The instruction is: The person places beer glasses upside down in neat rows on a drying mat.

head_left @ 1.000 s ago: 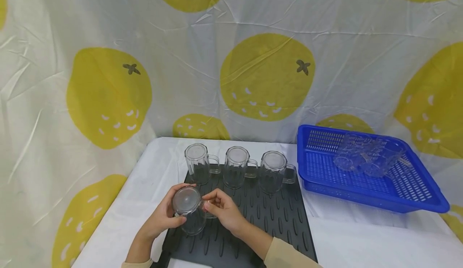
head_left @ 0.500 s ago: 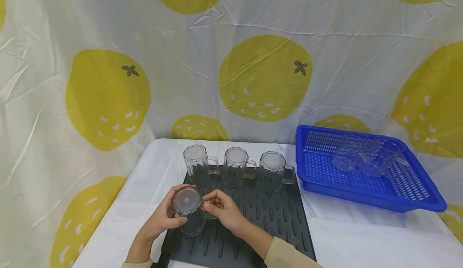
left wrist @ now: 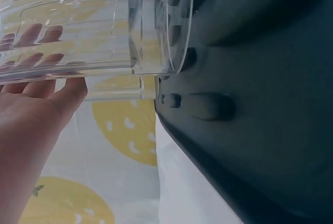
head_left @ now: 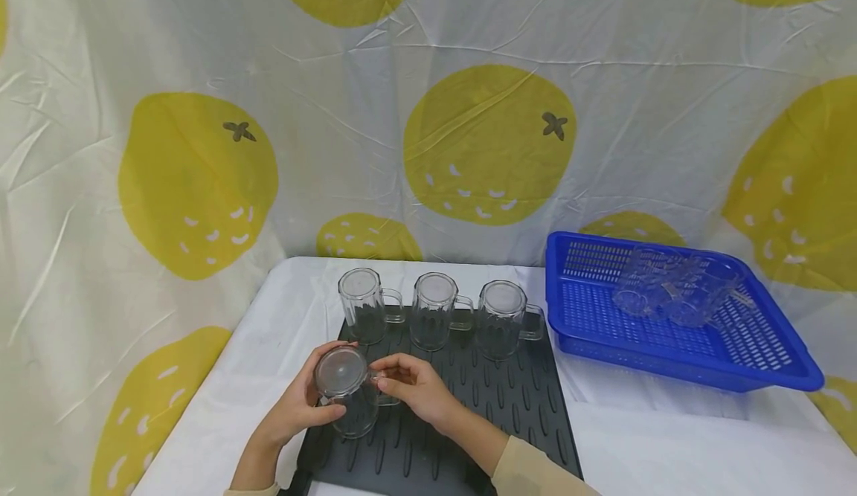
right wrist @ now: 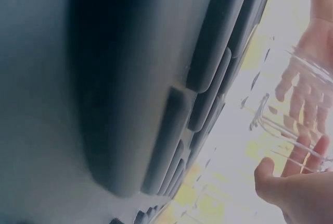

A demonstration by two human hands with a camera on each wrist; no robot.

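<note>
A clear glass mug [head_left: 356, 413] stands base up over the black ribbed mat [head_left: 418, 451], near its left edge. My left hand [head_left: 297, 403] grips the mug's body from the left, thumb in front. From the right, my right hand [head_left: 416, 390] pinches the mug's handle [right wrist: 283, 129] between thumb and fingers. In the left wrist view, the mug's rim is close to the mat; I cannot tell if it touches. Three more glass mugs, a left one [head_left: 364, 310], a middle one [head_left: 434, 314] and a right one [head_left: 501, 321], stand upside down along the mat's far edge, handles to the right.
A blue plastic basket [head_left: 669, 373] stands at the right on the white tablecloth [head_left: 669, 436], with clear glass mugs [head_left: 696, 291] lying at its back right. A white flat thing [head_left: 341, 489] shows at the bottom edge. Behind hangs a lemon-print curtain [head_left: 335, 139].
The held mug's upper end has shifted very slightly left. Both hands keep their holds, and the row of mugs stands as before. The whole view has drifted a little.
</note>
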